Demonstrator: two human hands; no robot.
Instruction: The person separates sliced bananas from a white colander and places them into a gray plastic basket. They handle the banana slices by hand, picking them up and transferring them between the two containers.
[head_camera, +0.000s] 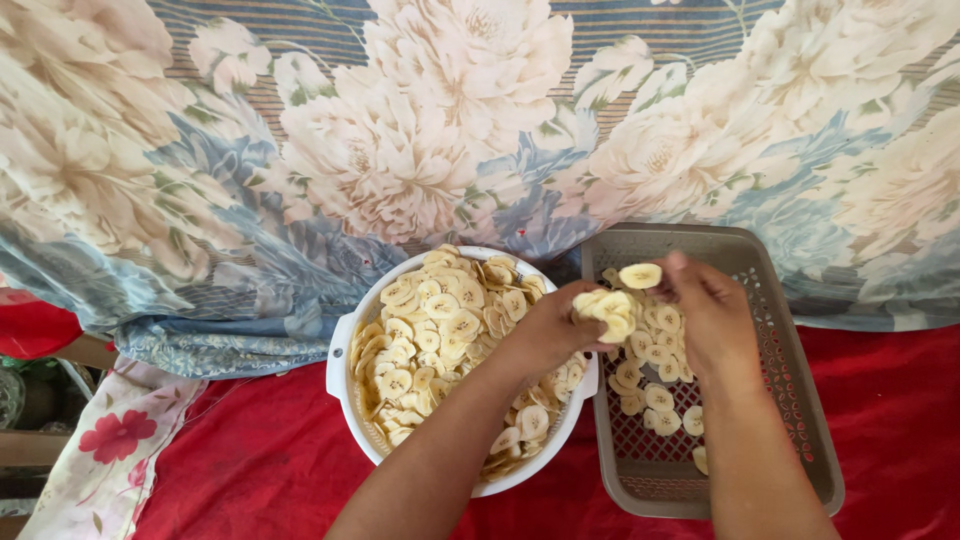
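Pale yellow round banana slices fill the white round plastic bowl in front of me, heaped thick and overlapping. The bowl sits on a red cloth that covers the surface, touching the grey perforated plastic tray on its right, so slices only have a short way to travel from one to the other.

My left hand reaches across the bowl's right rim, its fingers closed around a small stack of slices, held at the tray's left edge. I grip them as a bunch, pressed together, so none slide off. My right hand hovers over the tray's upper part, thumb and fingertips pinched on a single slice lifted above the stack, as if peeled away from the others; taking them one by one seems to be what keeps them from sticking in clumps.

In the tray, a scatter of loose slices lies mostly in one layer along the left side, near the bowl, while the right side and the near end show bare mesh. The holes in the tray floor would let air reach the undersides.

Behind the bowl and the tray hangs a large floral cloth with cream blossoms on blue. A smaller white cloth with red flowers lies at the lower left.
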